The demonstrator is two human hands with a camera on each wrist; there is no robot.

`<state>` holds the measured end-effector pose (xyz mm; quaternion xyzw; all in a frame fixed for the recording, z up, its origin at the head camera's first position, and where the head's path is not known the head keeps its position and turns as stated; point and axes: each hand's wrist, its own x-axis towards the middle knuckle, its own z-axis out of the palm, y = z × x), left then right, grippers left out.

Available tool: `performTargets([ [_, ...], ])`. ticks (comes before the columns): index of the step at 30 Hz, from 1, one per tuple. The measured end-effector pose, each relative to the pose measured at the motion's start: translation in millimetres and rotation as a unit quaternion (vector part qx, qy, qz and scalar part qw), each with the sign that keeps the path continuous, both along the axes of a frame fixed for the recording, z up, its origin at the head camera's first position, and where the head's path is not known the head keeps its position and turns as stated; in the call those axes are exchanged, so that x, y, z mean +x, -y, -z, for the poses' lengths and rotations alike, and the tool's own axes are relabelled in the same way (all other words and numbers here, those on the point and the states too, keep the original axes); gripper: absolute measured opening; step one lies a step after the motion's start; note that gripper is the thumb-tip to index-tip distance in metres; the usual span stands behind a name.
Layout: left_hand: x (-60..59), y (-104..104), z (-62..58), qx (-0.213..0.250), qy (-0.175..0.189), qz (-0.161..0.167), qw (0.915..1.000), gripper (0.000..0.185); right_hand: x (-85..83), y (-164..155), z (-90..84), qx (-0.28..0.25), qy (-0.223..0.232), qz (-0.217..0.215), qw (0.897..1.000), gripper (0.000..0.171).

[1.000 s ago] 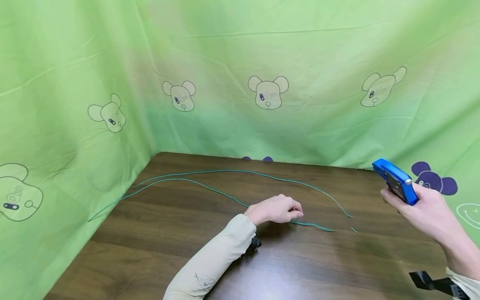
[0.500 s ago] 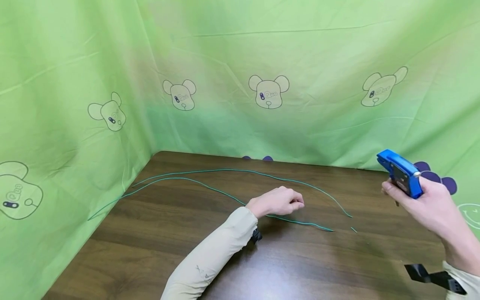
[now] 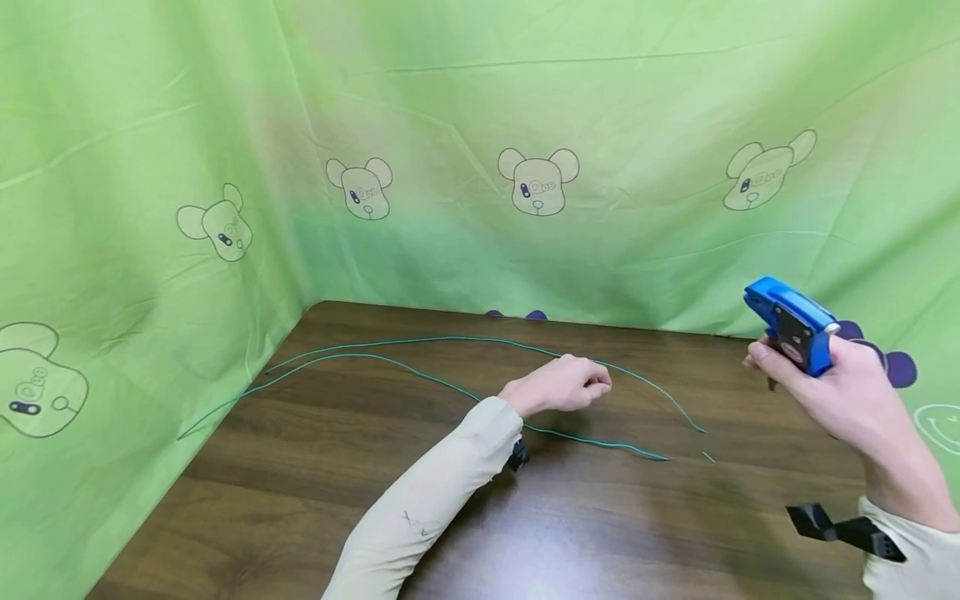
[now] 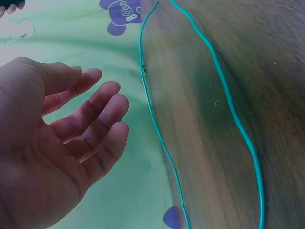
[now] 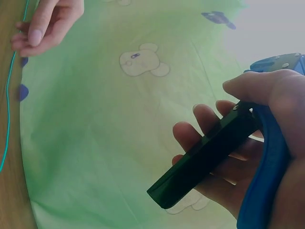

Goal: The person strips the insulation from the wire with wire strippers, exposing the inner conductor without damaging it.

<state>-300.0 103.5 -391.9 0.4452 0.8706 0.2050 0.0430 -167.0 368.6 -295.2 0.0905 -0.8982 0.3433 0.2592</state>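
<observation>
The right hand [image 3: 840, 387] grips a blue and black tool [image 3: 791, 333], raised above the right edge of the table [image 3: 300, 500]. The left hand [image 3: 558, 385] hovers empty, fingers relaxed, over the middle — just above two green wires [image 3: 420, 377] lying across the table.

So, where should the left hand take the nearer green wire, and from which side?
Pinch the nearer green wire just behind its free end, from above. It lies flat on the table, too thin to wrap, and the left hand hovers empty above it.
</observation>
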Motion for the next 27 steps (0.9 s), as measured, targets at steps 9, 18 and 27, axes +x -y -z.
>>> performTargets([
  [9, -6.2, -10.1, 0.7, 0.008, -0.001, -0.020, 0.9998, 0.022, -5.4, 1.7, 0.2, -0.038, 0.012, -0.039, 0.998, 0.009],
  [18, -7.4, -21.8, 5.4, 0.019, -0.003, -0.031, 0.9993, 0.024, -11.2, 8.9, -6.5, -0.054, 0.002, -0.066, 0.996, 0.007],
  [27, -9.5, -34.8, 10.6, 0.037, -0.017, -0.048, 0.9980, 0.022, -14.8, 10.7, -2.8, -0.053, 0.028, -0.061, 0.996, 0.009],
])
